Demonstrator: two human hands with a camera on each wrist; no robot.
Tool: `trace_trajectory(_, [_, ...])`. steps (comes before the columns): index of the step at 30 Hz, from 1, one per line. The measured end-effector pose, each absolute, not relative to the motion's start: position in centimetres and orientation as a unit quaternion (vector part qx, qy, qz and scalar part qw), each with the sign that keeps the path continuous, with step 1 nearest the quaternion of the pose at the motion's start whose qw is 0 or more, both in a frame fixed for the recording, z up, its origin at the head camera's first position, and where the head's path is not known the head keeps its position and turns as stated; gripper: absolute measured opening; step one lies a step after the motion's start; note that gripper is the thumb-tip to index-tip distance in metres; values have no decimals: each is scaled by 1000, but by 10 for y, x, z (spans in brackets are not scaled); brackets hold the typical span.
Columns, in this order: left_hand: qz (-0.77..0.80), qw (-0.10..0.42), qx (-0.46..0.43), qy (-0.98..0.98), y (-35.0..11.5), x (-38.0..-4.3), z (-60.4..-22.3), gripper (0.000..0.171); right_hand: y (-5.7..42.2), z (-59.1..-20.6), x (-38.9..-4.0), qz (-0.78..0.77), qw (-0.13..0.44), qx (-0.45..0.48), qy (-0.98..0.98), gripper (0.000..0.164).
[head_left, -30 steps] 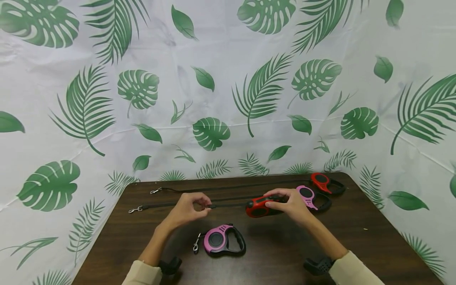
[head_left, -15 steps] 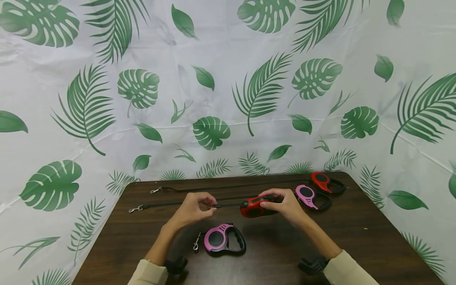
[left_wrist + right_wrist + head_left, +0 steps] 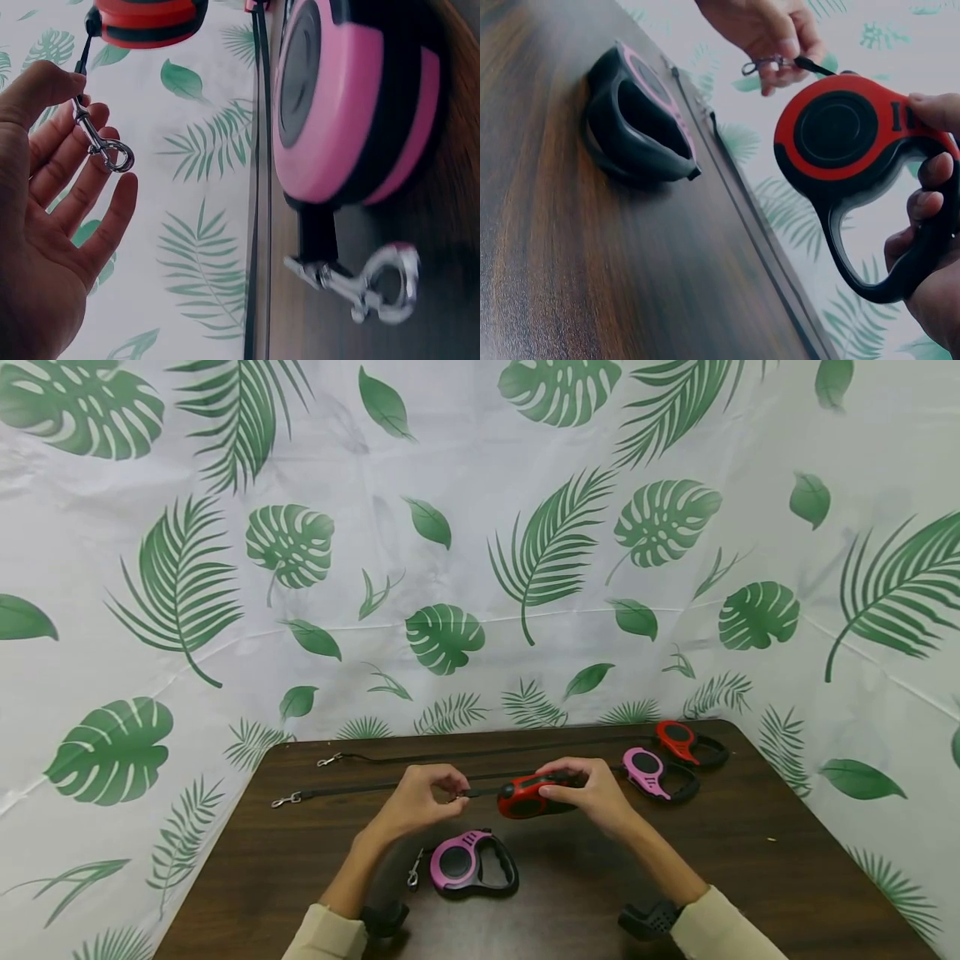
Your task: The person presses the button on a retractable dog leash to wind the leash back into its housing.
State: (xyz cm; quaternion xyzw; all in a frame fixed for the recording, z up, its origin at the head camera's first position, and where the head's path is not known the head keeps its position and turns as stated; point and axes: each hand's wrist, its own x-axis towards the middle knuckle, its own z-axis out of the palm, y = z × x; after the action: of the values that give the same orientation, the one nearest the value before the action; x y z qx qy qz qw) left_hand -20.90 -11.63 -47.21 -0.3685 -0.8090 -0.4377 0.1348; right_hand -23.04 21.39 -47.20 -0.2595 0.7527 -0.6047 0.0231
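My right hand (image 3: 592, 789) grips the black handle of a red retractable dog leash (image 3: 836, 127), held above the table with its thumb on top by the buttons. My left hand (image 3: 423, 797) pinches the leash's metal snap hook (image 3: 101, 139) near the cord end, between thumb and index finger; the other fingers are spread loosely behind it in the left wrist view. A short piece of black cord runs between the hook and the red case. Below the hands lies a pink retractable leash (image 3: 456, 863) on the table, its own snap hook (image 3: 367, 289) close to the case.
At the back right of the dark wooden table (image 3: 712, 860) lie another red leash (image 3: 677, 742) and another pink leash (image 3: 645, 768). Their cords stretch left to snap hooks (image 3: 328, 761) on the table's left side. A leaf-patterned cloth (image 3: 465, 568) hangs behind the table.
The red leash in my right hand has moved a little left, and my left hand with the hook has moved right. The cord between them is shorter. The leashes on the table stay put.
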Motion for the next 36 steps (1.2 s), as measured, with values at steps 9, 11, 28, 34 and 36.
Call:
trace_trajectory(9, [-445,128,-377,-802,-105,-208,-468,15,208,-471,-229,-610,25,-262,747,26])
trace_trajectory(11, [-447,127,-376,-802,-102,-208,-468,15,208,-471,-228,-611,25,-260,747,26])
trace_trajectory(28, [-457,110,-356,-808,-90,-208,-471,16,208,-476,-227,-609,15,-248,753,26])
trace_trajectory(34, [-466,111,-362,-800,-87,-209,-472,16,209,-476,-227,-600,7,-252,759,25])
trace_trajectory(36, [-466,114,-363,-799,-86,-209,-473,15,209,-476,-227,-596,3,-252,763,25])
